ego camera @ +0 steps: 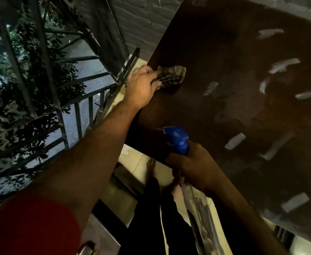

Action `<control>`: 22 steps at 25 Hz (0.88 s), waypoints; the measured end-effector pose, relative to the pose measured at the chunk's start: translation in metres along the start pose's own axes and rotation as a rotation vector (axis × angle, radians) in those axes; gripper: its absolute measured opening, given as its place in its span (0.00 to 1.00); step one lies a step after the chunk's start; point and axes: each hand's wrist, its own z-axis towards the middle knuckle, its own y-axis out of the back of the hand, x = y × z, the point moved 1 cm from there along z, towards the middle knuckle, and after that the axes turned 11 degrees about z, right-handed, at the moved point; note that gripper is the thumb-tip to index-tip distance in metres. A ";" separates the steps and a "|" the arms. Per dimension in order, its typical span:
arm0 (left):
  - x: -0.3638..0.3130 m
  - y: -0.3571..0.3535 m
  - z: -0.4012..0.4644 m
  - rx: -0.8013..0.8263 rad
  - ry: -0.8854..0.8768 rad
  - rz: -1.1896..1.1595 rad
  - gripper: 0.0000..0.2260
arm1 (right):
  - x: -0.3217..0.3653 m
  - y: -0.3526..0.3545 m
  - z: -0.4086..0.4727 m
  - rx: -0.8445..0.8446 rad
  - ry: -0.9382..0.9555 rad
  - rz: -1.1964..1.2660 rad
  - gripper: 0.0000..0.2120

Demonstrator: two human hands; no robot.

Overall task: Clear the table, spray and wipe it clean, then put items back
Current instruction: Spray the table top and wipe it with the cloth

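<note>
Dark brown table (233,111) already cleared, wiping underway: left hand (141,85) clutching patterned cloth (171,76) at far-left edge, right hand (193,166) gripping blue-headed spray bottle (178,140); items not yet returned.

Dark metal railing (62,100) running along left side, leafy tree branches (22,57) showing behind it (street below); grey brick wall (132,21) standing beyond.

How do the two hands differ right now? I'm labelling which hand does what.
The left hand reaches far out and presses a patterned cloth on the dark table; the right hand stays near, off the table's edge, gripping a blue-topped spray bottle. Both grip a cleaning tool.
</note>
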 end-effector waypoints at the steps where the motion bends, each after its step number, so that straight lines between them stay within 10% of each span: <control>1: 0.001 0.003 -0.010 0.004 -0.030 -0.008 0.17 | 0.001 -0.003 -0.001 -0.001 0.003 -0.013 0.29; 8: 0.010 0.005 -0.156 0.037 -0.390 0.001 0.18 | 0.007 0.011 -0.008 -0.013 0.074 0.062 0.13; 15: 0.023 0.007 -0.049 -0.035 0.027 0.041 0.17 | 0.010 0.007 -0.005 -0.080 0.107 0.098 0.23; 22: -0.005 0.006 -0.175 0.067 -0.507 -0.026 0.17 | 0.010 0.017 -0.009 -0.040 0.122 0.183 0.10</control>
